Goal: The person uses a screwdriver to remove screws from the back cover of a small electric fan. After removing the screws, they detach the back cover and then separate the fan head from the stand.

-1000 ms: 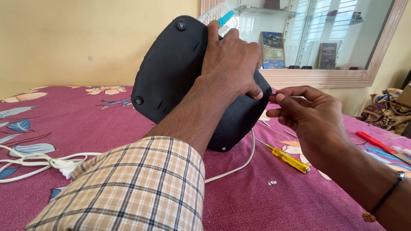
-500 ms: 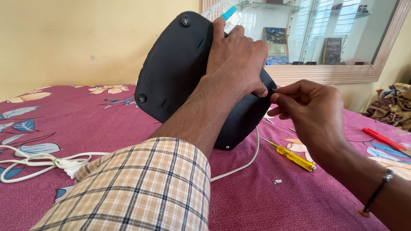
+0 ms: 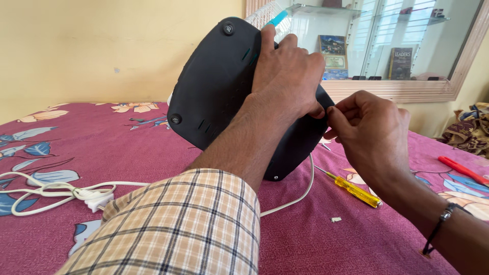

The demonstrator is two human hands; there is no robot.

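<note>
A black rounded appliance base point(image 3: 216, 86) stands tipped up on a maroon floral bedsheet point(image 3: 102, 147), its underside facing me. My left hand point(image 3: 285, 71) grips its upper right edge and holds it upright. My right hand point(image 3: 369, 130) is pinched at the base's right rim, fingertips touching the black edge just below my left thumb; what it pinches is too small to see. Screws show at the base's top point(image 3: 227, 28) and left point(image 3: 175, 119). A white grille with a teal part point(image 3: 272, 15) shows behind the base.
A yellow-handled screwdriver point(image 3: 356, 191) lies on the sheet right of the base. A white cord point(image 3: 293, 198) runs under my arm to a bundled plug point(image 3: 89, 196) at left. A red tool point(image 3: 463, 170) lies far right. A glass-fronted shelf point(image 3: 387, 46) holds books behind.
My right hand has moved left to the base's rim; the small screw seen between its fingers earlier is now hidden. The view shifted slightly, with the base held in place.
</note>
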